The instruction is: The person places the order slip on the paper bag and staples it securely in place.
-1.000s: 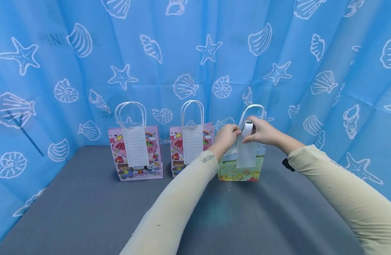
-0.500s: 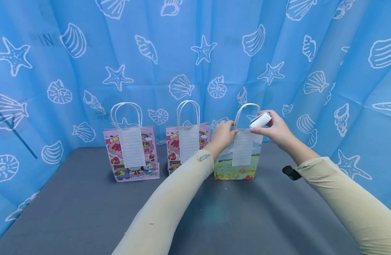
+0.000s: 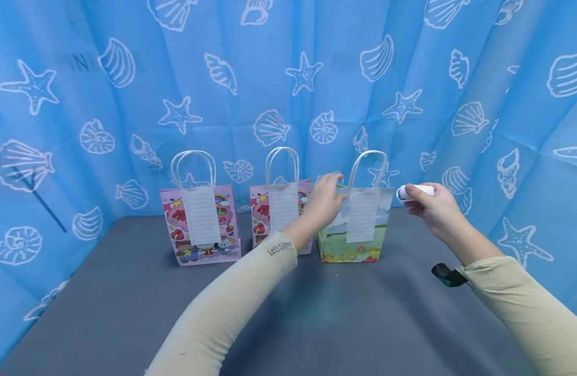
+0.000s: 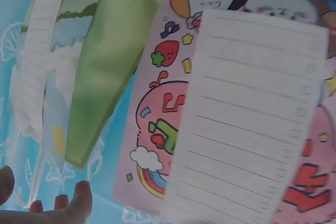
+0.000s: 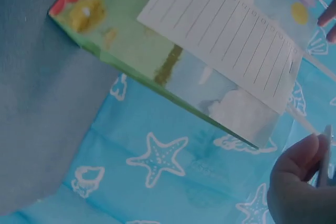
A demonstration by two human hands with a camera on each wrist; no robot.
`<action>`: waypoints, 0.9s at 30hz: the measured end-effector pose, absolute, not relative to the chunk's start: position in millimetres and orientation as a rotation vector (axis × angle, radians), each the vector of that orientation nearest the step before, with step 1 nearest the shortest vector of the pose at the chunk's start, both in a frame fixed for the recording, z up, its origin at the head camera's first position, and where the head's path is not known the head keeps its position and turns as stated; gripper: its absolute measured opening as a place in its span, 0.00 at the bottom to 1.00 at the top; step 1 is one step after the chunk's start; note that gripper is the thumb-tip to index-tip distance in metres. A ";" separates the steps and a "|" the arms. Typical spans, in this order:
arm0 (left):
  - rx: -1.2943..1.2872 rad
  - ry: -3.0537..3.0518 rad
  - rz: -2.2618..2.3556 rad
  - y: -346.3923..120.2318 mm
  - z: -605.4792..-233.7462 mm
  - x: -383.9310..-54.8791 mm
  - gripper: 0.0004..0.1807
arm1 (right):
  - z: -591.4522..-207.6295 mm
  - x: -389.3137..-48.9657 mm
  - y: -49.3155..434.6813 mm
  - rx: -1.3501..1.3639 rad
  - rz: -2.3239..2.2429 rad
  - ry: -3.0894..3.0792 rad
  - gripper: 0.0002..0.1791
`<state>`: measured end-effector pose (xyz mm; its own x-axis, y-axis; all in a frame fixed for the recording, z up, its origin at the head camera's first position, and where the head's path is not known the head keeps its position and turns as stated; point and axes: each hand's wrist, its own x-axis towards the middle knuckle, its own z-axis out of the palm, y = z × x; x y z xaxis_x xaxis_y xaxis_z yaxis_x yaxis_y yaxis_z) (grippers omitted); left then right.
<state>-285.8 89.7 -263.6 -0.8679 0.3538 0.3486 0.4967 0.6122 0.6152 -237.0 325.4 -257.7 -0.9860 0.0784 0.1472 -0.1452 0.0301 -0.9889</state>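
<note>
A green paper gift bag with a flower meadow print stands upright at the right of the row. A lined white paper slip hangs on its front, below the white handle; a small dark mark shows near the slip's top in the right wrist view. My left hand is beside the bag's upper left edge, fingers loosely spread and holding nothing. To the right of the bag, apart from it, my right hand grips a small white stapler between thumb and fingers. Only the stapler's edge shows in the right wrist view.
Two pink cartoon gift bags stand to the left: one farthest left and one in the middle, partly behind the left arm. Each carries a similar lined slip. Behind the grey table hangs a blue shell-print curtain.
My right hand has pulled the stapler away from the green bag's slip, to the right. My left hand has let go at the slip's top edge and drawn slightly left.
</note>
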 end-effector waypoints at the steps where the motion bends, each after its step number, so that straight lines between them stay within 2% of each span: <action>1: -0.720 -2.640 -1.108 85.8 -264.0 -283.2 0.26 | -258.3 -235.8 327.6 0.071 2.148 -2.106 0.17; 8: -0.785 -2.620 -1.117 56.6 -272.2 -266.4 0.27 | -270.7 -233.1 341.2 -0.070 2.521 -1.959 0.24; 14: -0.827 -2.609 -1.120 32.1 -284.0 -252.4 0.27 | -288.9 -230.5 356.5 -0.202 2.728 -1.754 0.18; 19: -0.815 -2.601 -1.157 12.8 -294.9 -243.2 0.27 | -299.6 -227.6 364.9 -0.318 2.855 -1.560 0.16; 23: -0.776 -2.611 -1.170 -2.0 -302.5 -237.7 0.26 | -307.7 -226.0 369.4 -0.404 2.857 -1.534 0.06; 26: -0.739 -2.612 -1.174 -13.4 -308.1 -233.5 0.26 | -313.5 -224.9 371.4 -0.480 2.779 -1.645 0.08; 27: -0.727 -2.611 -1.174 -17.0 -309.9 -232.4 0.27 | -315.1 -224.3 371.9 -0.517 2.738 -1.699 0.13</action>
<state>-232.4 -17.0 -309.9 -0.8622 0.3571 0.3594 0.5058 0.5665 0.6506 -224.3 371.9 -315.1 -0.9425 0.0621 -0.3283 0.2666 -0.4528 -0.8508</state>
